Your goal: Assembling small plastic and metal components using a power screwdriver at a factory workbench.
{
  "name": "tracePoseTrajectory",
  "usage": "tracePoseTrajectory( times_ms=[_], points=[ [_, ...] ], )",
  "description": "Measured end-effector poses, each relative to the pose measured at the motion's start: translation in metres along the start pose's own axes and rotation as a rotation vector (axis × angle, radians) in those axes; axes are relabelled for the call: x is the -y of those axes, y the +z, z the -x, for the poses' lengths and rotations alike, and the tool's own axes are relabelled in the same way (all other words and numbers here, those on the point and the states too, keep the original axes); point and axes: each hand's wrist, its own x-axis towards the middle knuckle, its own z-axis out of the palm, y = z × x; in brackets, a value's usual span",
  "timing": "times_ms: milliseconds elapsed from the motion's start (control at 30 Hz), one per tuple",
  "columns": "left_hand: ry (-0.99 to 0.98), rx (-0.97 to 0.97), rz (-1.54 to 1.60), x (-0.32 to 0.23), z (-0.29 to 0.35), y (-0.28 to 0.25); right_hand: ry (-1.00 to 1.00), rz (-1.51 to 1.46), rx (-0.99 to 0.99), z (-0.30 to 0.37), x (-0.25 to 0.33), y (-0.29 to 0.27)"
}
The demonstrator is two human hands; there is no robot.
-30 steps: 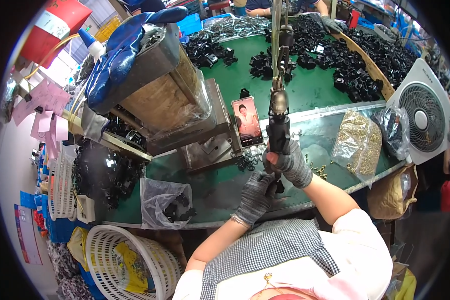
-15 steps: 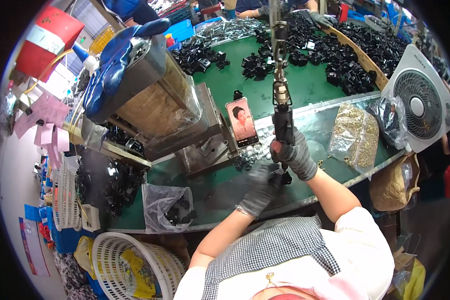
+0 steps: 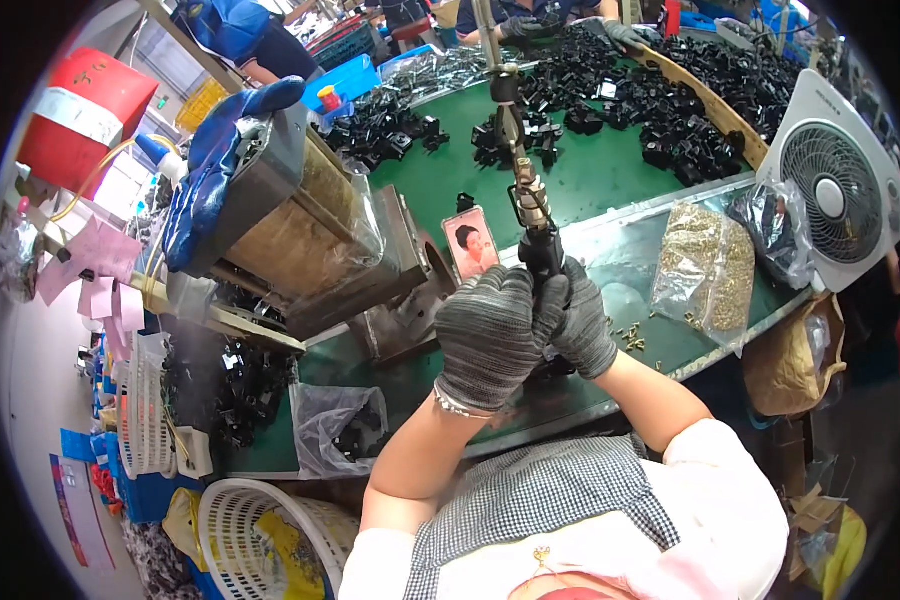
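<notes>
A dark power screwdriver (image 3: 542, 252) hangs upright on a brass-fitted line over the bench. My right hand (image 3: 584, 322), in a grey knitted glove, is wrapped round its body. Close against the tool's left side is my left hand (image 3: 485, 340), gloved alike, with its fingers curled in; what they hold is hidden beneath the glove. A small dark part (image 3: 552, 368) shows partly below the hands. Behind my left hand leans a phone (image 3: 473, 243) with a portrait on its screen, its lower part covered. Small brass screws (image 3: 630, 338) lie loose right of my right hand.
Left stands a heavy metal block (image 3: 300, 210) with a blue glove on top. A bag of brass screws (image 3: 705, 270) and a fan (image 3: 832, 190) are at right. Black parts (image 3: 660, 110) pile up at the back, near another person's gloved hand (image 3: 625, 36). A clear bag (image 3: 335, 430) lies front left.
My left hand has risen from low over the bench to the screwdriver, now covering the phone's lower part. The screwdriver and my right hand have shifted slightly left and down.
</notes>
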Motion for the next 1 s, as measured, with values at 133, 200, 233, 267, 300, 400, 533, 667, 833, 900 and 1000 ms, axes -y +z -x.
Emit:
tracePoseTrajectory(
  times_ms=[133,200,233,267,300,400,533,667,833,900,1000],
  points=[
    [-0.066,0.053,0.023,-0.002,0.009,0.006,-0.132,0.248,-0.081,-0.002,0.001,0.0],
    [-0.183,-0.004,0.322,0.001,0.028,0.013,-0.167,0.301,-0.037,0.001,0.009,-0.003],
    [-0.242,-0.032,0.469,0.005,0.04,0.02,-0.187,0.326,-0.012,0.001,0.009,-0.003],
    [-0.227,-0.043,0.463,0.002,0.058,0.03,-0.205,0.323,-0.018,0.004,0.004,-0.005],
    [-0.312,-0.072,0.415,-0.002,0.081,0.044,-0.133,0.197,-0.021,0.008,-0.008,-0.007],
    [-0.336,0.068,0.307,-0.007,0.114,0.077,0.042,-0.054,-0.038,0.01,-0.03,-0.005],
    [-0.266,0.442,0.24,-0.017,0.13,0.078,-0.069,-0.015,-0.001,0.003,-0.025,-0.01],
    [-0.228,0.47,0.363,-0.003,0.12,0.086,-0.111,0.01,-0.001,-0.005,-0.036,-0.008],
    [-0.166,0.372,0.321,-0.001,0.123,0.087,0.056,-0.135,0.061,-0.003,-0.03,-0.012],
    [-0.161,0.366,0.317,-0.002,0.123,0.086,0.092,-0.179,0.079,-0.002,-0.028,-0.013],
    [-0.146,0.356,0.314,0.001,0.125,0.085,0.08,-0.195,0.078,-0.001,-0.032,-0.012]
  ],
)
